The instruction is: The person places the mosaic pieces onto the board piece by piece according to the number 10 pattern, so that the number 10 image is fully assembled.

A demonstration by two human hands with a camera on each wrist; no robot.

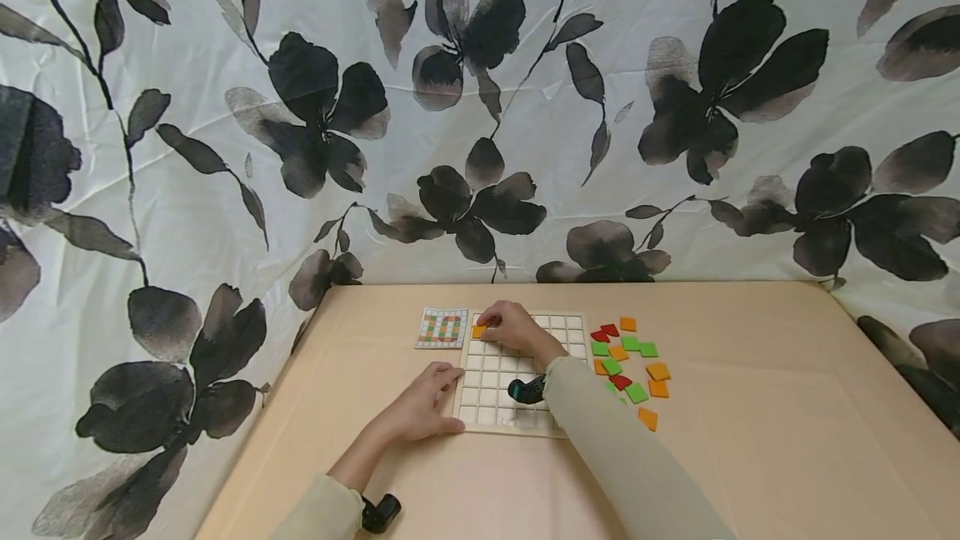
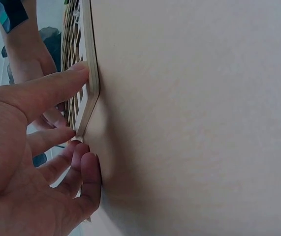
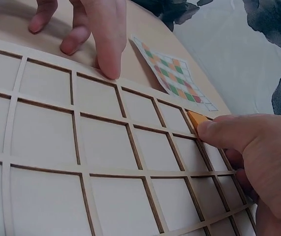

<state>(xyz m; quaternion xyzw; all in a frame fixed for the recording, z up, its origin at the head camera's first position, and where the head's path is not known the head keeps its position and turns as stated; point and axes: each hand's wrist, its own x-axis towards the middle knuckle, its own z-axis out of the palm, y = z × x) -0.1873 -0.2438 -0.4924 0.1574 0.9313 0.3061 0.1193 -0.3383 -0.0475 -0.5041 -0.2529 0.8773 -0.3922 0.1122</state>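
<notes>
A wooden grid board (image 1: 489, 397) with square cells lies on the table. At its far left corner my right hand (image 1: 516, 329) pinches an orange square tile (image 3: 197, 119), the thumb on top and the other fingers partly hidden. The tile sits tilted at a cell of the left-hand column. My left hand (image 1: 420, 405) rests against the board's near left corner. In the left wrist view its thumb (image 2: 64, 88) lies straight along the board's edge and the index fingertip touches the side, while the other fingers bend loosely.
Left of the board's far end lies a pattern card (image 1: 441, 328) with coloured squares. On the right are scattered several orange tiles (image 1: 658, 371), green tiles (image 1: 637, 392) and red pieces (image 1: 621, 382). A floral cloth (image 1: 480, 123) hangs behind the table (image 1: 765, 407).
</notes>
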